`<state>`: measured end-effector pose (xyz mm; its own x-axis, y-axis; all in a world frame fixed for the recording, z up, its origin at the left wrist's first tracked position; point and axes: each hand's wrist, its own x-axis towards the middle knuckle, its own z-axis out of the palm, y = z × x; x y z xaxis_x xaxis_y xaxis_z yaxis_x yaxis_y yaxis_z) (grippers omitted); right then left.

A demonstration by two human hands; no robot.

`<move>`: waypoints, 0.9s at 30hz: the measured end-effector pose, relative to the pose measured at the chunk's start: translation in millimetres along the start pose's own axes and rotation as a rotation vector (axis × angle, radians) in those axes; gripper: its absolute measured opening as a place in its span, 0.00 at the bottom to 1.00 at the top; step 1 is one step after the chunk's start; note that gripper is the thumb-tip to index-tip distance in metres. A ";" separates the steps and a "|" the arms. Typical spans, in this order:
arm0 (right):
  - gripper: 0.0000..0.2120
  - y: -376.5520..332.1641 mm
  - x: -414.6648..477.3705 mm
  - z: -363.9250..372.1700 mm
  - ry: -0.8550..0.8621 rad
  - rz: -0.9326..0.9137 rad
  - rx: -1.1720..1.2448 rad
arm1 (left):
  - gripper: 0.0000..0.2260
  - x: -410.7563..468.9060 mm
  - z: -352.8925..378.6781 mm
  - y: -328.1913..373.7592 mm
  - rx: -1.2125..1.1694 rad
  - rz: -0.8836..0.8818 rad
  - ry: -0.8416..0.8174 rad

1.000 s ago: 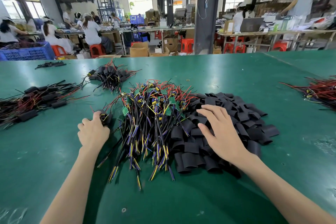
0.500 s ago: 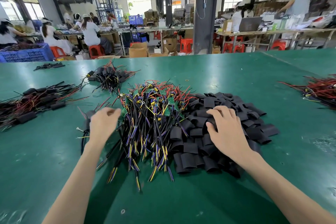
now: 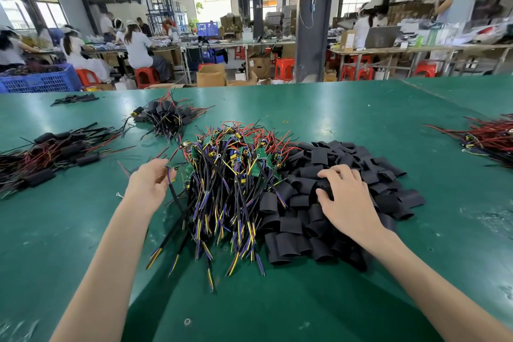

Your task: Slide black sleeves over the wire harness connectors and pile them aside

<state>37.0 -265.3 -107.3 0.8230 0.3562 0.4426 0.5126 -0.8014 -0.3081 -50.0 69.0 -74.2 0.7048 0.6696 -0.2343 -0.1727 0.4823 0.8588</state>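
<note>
forearms reach in from the near edge of the green worktop [image 3: 361, 108]. closest to me lie the stripped wire tails of the harness pile [image 3: 230, 189]. its cables run away from me towards the small green boards at the far end.

left of that pile, the left grip [image 3: 151, 183] is narrow, fingertips pinching one harness [image 3: 172, 197] near its board end. the black cable drops from the fingers and trails back towards me, so its long axis runs near to far.

right of the pile and touching it is the heap of black sleeves [image 3: 294, 228]. the right grip [image 3: 349, 197] sits on top with fingers curled into it. i cannot tell whether a single sleeve is caught between thumb and fingers.

as i judge it, the coming move turns on this: the sleeves lie to the right of the held harness, with the whole harness pile between the two grips. the hands must meet over the middle, and a sleeve's open mouth must line up with the board end.

further out on the left lie the sleeved harnesses [image 3: 50, 158], with a second small heap [image 3: 166, 116] beyond. that side is nearer the left grip for piling.
</note>
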 end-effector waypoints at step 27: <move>0.17 -6.3 -0.3 11.7 -0.211 -0.384 -0.103 | 0.11 -83.0 52.5 21.7 1.170 1.157 -0.245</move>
<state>36.4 -254.8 -115.4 0.6156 0.7187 0.3233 0.7722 -0.6319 -0.0656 -76.2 -5.7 -12.2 0.6842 0.1949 0.7027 -0.1507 -0.9051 0.3977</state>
